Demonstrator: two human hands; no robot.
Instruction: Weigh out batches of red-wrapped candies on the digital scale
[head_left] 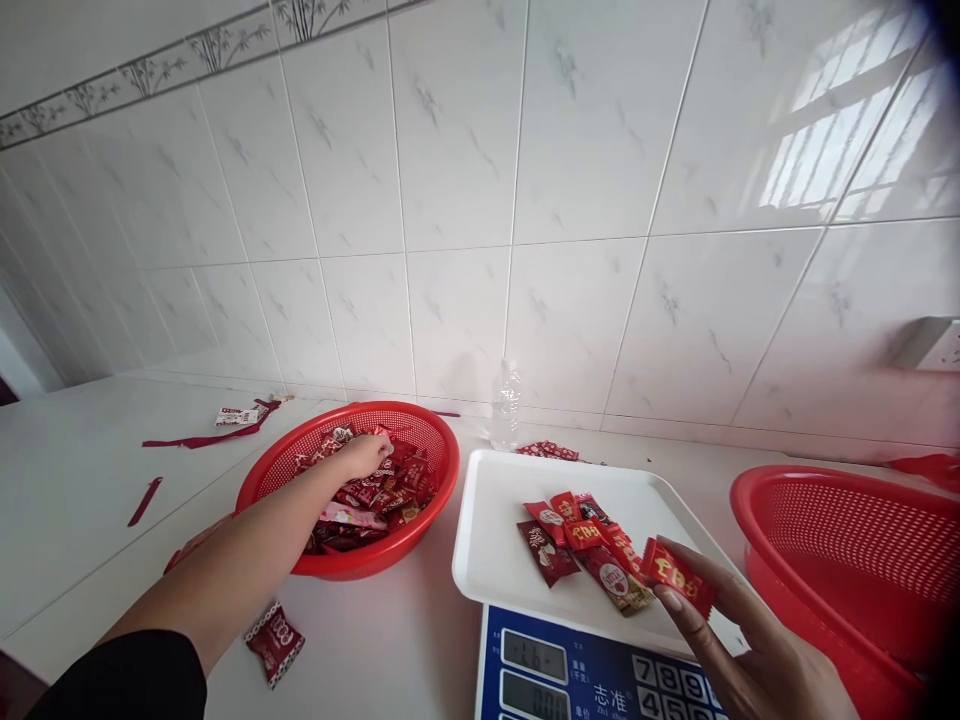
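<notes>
My left hand (366, 455) reaches into a red perforated basket (444, 500) heaped with wrapped sweets. Its fingers are bunched together against the pile, next to a red wrapper; what they hold, if anything, is hidden. My right hand (750, 625) pinches a red candy packet (679, 578) with yellow lettering between thumb and fingers. The packet hangs over the near right part of a white scale tray (491, 500). Several red, maroon and gold sweets (585, 545) lie together on that tray. Below it is the scale's blue panel (592, 670), with displays and keys.
A second red basket (795, 490) stands at the right. A clear bottle (506, 405) is by the tiled wall, near red wrappers (547, 451). One maroon sweet (275, 643) lies before the left basket. Maroon strips (199, 440) lie farther left. Another hand-like shape (202, 540) is partly hidden behind my left forearm.
</notes>
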